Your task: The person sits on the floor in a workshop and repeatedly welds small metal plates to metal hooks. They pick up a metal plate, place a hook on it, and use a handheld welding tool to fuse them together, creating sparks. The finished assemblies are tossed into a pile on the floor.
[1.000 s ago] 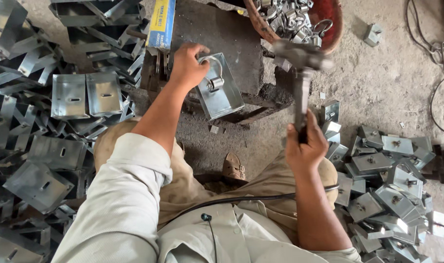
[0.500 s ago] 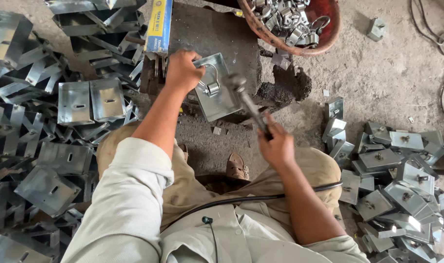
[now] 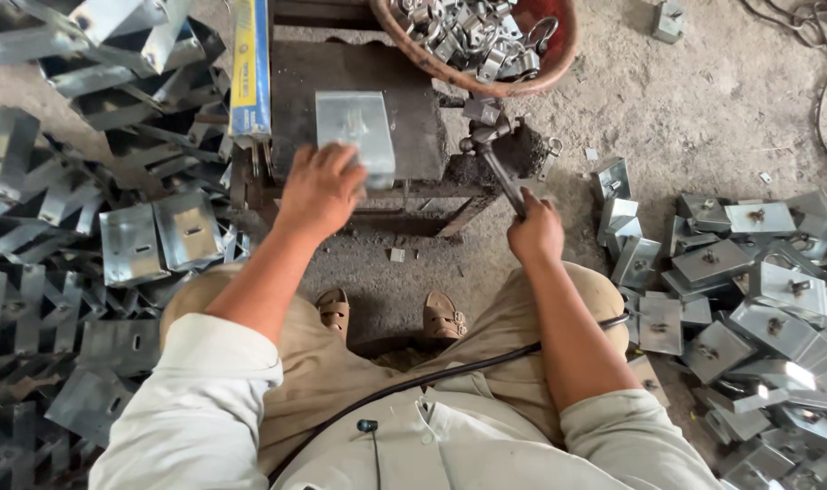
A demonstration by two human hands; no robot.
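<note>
A metal plate lies on the bench, basket behind, plate piles either side.

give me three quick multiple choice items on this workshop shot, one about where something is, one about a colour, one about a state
1. Where does the basket of small metal fittings stand?
A. at the far edge of the work block, above the hammer
B. between the person's feet
C. on the pile at the left

2. What colour is the long flat box left of the work block?
A. green and black
B. blue and yellow
C. plain white

3. How is the hammer now?
A. lying free on the ground
B. raised high over the head
C. gripped by the right hand, head low beside the block

Answers: 1 A, the basket sits at the top, beyond the block. 2 B, its face shows blue with yellow bands. 3 C, fingers wrap the handle while the left hand rests on the metal bracket.
</note>
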